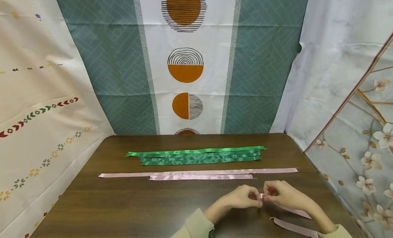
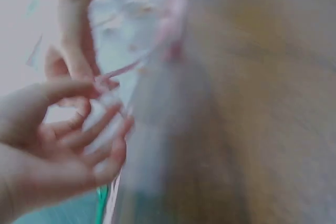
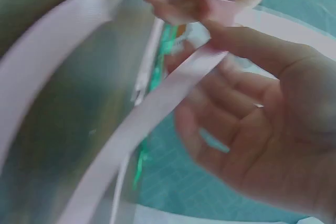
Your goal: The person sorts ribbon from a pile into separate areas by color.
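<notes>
My left hand (image 1: 245, 197) and right hand (image 1: 285, 196) meet over the near right of the table. Between their fingertips a short bit of pink ribbon (image 1: 262, 196) shows, pinched by both. In the right wrist view, the ribbon (image 3: 152, 108) hangs in a long satin strip from the thumb and forefinger of the right hand (image 3: 262, 108). Blur softens the left wrist view, where the left hand (image 2: 68, 140) holds the ribbon between thumb and fingertip. A second pink ribbon (image 1: 291, 227) lies on the table below the right hand, its far end frayed.
Two pink ribbons, one long (image 1: 122, 175) and one shorter (image 1: 199, 177), lie straight across the brown table (image 1: 129, 204). Behind them several green ribbons (image 1: 199, 157) are laid side by side. Patterned cloths (image 1: 261, 60) hang around the table.
</notes>
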`<state>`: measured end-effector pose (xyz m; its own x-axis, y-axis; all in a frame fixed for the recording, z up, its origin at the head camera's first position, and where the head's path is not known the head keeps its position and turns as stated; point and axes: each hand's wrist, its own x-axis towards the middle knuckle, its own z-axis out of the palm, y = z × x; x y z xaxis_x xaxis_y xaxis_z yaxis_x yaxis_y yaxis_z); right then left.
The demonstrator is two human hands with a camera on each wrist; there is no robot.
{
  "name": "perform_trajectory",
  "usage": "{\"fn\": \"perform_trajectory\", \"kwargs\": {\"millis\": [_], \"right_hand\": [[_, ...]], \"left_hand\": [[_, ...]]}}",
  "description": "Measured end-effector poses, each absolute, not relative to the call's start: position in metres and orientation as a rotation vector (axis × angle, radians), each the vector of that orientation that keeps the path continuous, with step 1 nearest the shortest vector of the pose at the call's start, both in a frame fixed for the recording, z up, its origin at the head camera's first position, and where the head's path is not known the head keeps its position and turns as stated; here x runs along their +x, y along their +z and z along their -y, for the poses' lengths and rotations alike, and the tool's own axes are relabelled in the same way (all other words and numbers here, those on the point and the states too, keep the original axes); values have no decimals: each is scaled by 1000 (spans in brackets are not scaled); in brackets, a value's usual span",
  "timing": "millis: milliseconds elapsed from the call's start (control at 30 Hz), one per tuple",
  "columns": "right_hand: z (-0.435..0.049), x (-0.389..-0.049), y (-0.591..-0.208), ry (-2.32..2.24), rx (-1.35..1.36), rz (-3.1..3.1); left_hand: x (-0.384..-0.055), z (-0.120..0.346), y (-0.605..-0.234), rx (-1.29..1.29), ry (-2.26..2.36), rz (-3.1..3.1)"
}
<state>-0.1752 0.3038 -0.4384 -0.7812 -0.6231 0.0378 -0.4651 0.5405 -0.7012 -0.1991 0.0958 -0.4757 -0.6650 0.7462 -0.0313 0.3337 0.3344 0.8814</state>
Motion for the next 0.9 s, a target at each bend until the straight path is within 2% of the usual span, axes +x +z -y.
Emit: {"fn": "perform_trajectory", "kwargs": {"millis": [167, 533, 900], "right_hand": [[-292, -182, -421, -1257, -845, -2494], [-274, -197, -410, -1292, -803, -2494], [-294, -211, -414, -1390, -788, -2464]], "left_hand": [[-215, -83, -462, 661, 1714, -1649], [-228, -52, -439, 615, 1808, -1898], [-247, 55, -427, 651, 1586, -2138]]}}
